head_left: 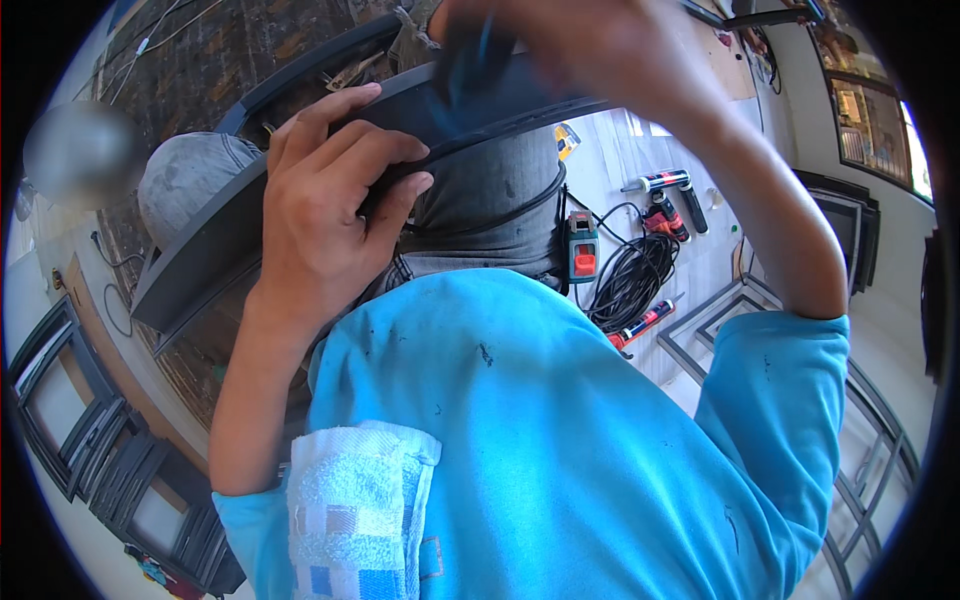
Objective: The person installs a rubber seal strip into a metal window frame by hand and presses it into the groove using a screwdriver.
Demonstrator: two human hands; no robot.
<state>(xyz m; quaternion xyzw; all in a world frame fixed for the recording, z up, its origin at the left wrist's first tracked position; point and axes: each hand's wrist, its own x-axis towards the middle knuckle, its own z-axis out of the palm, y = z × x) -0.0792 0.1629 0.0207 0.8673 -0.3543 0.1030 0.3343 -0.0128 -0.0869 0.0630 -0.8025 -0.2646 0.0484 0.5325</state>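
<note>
One left hand (pixel 325 205) clasps the dark frame (pixel 410 105), bare edge rightward.

A long dark grey bar (pixel 400 105) is lying slantwise across the upper half of the view, its near end pointing to the lower left and its length running up toward the right. It is showing a broad, smooth, matt face, with a thin dark line running along the nearer edge; its left end is standing free. The left hand (pixel 320 200) is gripping it, fingers curling over the face and thumb lying by the near edge. Farther right along the bar, the right hand (pixel 590 45) is holding a dark tool (pixel 475 65) with blue streaks, which is pointing downward and appearing too blurred to identify; whether it is touching the bar is staying unclear.
</note>
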